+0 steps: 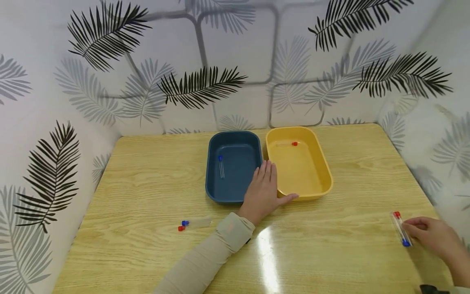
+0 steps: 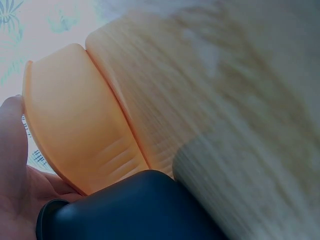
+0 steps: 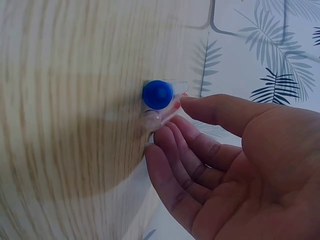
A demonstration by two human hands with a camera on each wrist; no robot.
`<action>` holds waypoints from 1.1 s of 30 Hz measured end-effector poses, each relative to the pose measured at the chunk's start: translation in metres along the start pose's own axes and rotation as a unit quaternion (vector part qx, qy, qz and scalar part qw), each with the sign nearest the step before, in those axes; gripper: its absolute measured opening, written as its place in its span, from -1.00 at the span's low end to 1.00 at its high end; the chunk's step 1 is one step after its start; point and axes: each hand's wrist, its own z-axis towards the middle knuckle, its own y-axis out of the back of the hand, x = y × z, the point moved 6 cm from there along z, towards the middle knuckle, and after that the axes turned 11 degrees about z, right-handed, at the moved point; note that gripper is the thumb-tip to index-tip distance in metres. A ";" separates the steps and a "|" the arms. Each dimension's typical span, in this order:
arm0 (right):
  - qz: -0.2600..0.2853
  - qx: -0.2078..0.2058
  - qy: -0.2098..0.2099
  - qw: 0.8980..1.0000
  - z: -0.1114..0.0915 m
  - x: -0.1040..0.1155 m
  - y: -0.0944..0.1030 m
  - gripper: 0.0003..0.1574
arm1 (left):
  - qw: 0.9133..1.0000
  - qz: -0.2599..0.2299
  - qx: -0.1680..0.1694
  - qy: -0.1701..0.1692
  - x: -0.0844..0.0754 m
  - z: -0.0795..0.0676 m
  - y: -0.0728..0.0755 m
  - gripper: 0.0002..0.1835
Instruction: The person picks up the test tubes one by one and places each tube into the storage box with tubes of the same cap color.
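My left hand [image 1: 261, 192] lies with extended fingers over the adjoining rims of the blue tray [image 1: 211, 192] and the yellow tray [image 1: 327, 175]; its thumb spreads along the yellow tray's front edge. At the table's right side, my right hand [image 1: 433, 237] pinches a red-capped tube [image 1: 397, 214] between thumb and index finger. Beside that tube lies a blue-capped tube [image 1: 405, 242], pointing the opposite way. In the right wrist view its blue cap [image 3: 158, 95] faces the camera, and the red-capped tube's clear end [image 3: 151, 120] shows close to the fingertips.
One blue-capped tube [image 1: 221, 167] lies in the blue tray, and a red-capped one [image 1: 294, 143] in the yellow tray. Left of my left sleeve [image 1: 216, 253], another blue cap [image 1: 185, 223] and red cap [image 1: 181, 228] lie on the wooden table [image 1: 147, 175]. Patterned cloth surrounds the table.
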 end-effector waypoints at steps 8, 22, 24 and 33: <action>0.016 0.014 -0.017 1.000 0.003 -0.001 -0.004 -0.29 | 1.000 -0.002 0.012 0.001 0.000 0.000 -0.002 0.16; 0.001 -0.017 -0.043 0.999 0.010 0.003 -0.004 -0.23 | 1.000 0.002 0.003 -0.002 0.001 0.002 -0.002 0.16; -0.003 -0.015 -0.047 0.999 0.010 0.004 -0.004 -0.24 | 1.000 0.003 0.004 -0.002 0.001 0.003 -0.002 0.16; -0.008 -0.008 -0.054 0.998 0.010 0.007 -0.006 -0.29 | 1.000 -0.009 0.007 0.001 0.001 0.001 -0.002 0.15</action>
